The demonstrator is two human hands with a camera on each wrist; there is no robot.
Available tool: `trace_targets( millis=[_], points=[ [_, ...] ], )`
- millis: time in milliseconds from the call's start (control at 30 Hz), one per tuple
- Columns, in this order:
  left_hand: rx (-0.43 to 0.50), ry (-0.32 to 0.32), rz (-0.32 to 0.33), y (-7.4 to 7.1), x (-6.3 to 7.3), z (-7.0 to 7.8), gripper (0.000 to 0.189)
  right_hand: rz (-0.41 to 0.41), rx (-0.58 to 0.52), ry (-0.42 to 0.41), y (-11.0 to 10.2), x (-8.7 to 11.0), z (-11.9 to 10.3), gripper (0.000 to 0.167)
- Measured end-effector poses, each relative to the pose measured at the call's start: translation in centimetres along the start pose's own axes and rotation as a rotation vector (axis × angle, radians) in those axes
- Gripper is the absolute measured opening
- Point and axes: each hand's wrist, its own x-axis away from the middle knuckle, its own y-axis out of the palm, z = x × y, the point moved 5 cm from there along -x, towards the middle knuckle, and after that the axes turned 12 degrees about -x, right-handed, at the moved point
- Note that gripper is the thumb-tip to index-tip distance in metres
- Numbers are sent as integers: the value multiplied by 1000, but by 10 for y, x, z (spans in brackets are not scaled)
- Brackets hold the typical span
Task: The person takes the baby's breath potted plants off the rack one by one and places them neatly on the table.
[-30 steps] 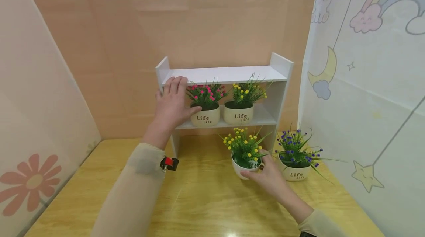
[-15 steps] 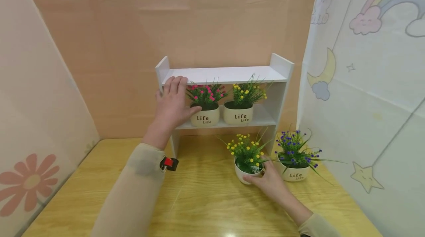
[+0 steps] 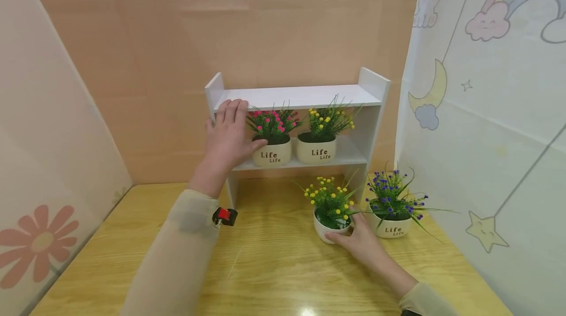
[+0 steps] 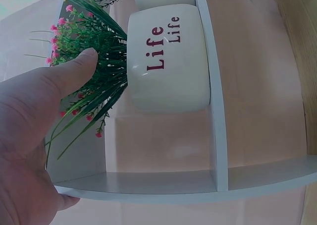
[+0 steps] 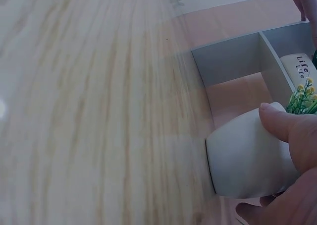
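Note:
My left hand (image 3: 227, 134) holds the upper left corner of a white two-tier shelf (image 3: 305, 97), its fingertips over the top board. Its thumb lies in front of the pink-flowered potted plant (image 3: 271, 151) on the middle board; part of the grip is hidden behind the side panel. In the head view my right hand (image 3: 364, 242) grips the white pot of a yellow-flowered potted plant (image 3: 329, 208) from its right side. That pot (image 5: 247, 158) appears at or just above the table in the right wrist view, with the thumb pressed along its wall.
Another yellow-flowered potted plant (image 3: 317, 151) stands on the middle board beside the pink one. A purple-flowered potted plant (image 3: 392, 225) is on the wooden table (image 3: 265, 267), just right of my right hand. Printed cloth walls (image 3: 477, 134) enclose the table.
My right hand has brought the yellow-flowered potted plant slightly down and to the right, nearer the purple one. My left hand stays at the shelf's corner.

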Motion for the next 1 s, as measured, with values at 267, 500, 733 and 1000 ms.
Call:
trace_targets(
  millis=[267, 500, 733, 1000],
  points=[
    [2, -4, -1, -2, 2, -3, 115, -38, -78, -25, -4, 5, -10, 121],
    [16, 5, 1, -4, 3, -1, 114, -40, -137, -41, -15, 15, -28, 130],
    [16, 0, -6, -3, 4, 1, 113, -37, -163, -113, -28, 25, -54, 125],
    [14, 9, 15, -5, 3, -1, 114, -30, -99, -208, -42, 15, -100, 122]
  ],
)
